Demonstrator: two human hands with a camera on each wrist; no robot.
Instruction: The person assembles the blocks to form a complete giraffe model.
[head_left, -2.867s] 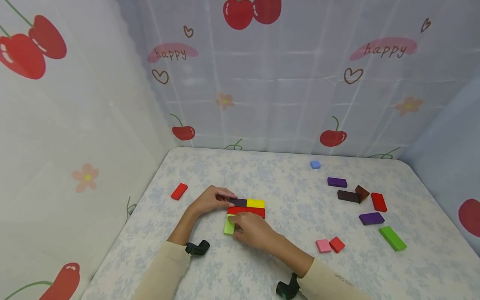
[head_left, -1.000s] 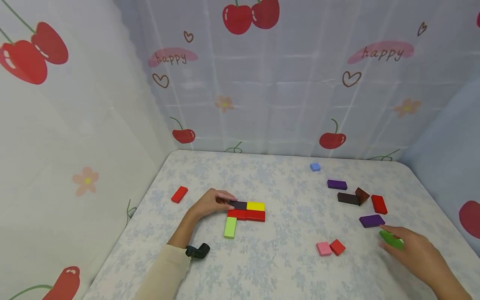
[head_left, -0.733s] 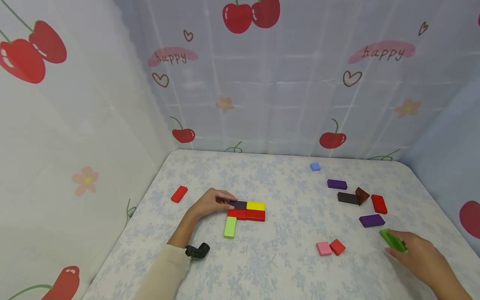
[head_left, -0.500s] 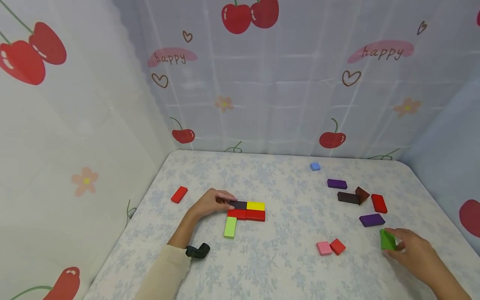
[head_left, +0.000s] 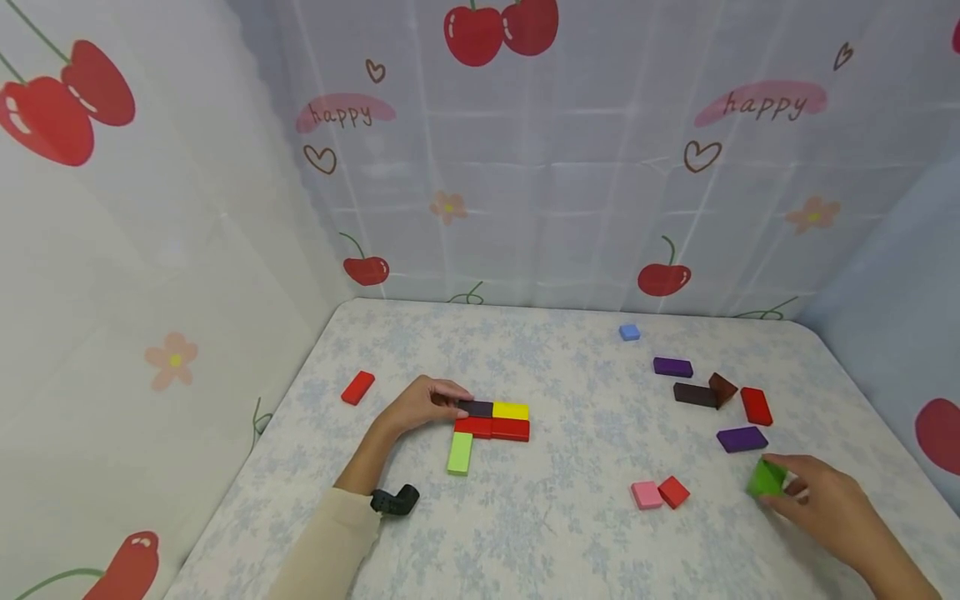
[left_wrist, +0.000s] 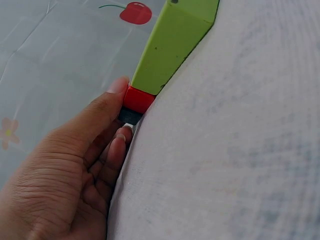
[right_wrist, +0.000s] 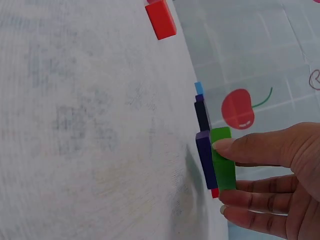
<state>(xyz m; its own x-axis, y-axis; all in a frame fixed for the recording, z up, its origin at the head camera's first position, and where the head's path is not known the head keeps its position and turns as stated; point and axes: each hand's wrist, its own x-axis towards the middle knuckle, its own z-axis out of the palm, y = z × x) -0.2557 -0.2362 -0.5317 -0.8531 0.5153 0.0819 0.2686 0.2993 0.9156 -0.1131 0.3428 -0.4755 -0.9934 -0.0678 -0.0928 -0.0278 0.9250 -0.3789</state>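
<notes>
Clock positions refer to the head view, centred on the block assembly, with 12 at the far table edge.

Left hand: thumb and fingers grip the end of the black block, the far-left member of the assembly. Right hand: thumb and fingers pinch the tilted green block, just past 3; contact with the tabletop cannot be confirmed.

Clearances: at 12, tabletop extends from the assembly to the far edge, bordered by a printed curtain. At 3, a wide strip of tabletop separates the assembly from the scattered pieces. The blue block, at 2, lies nearest the far edge.

Count, fifteen blocks: five red blocks (two assembled; one each at half past 9, 3 and 4), two purple blocks, and one each of green block, black block, dark block, brown triangular block, blue block, pink block, yellow block and light green block.
</notes>
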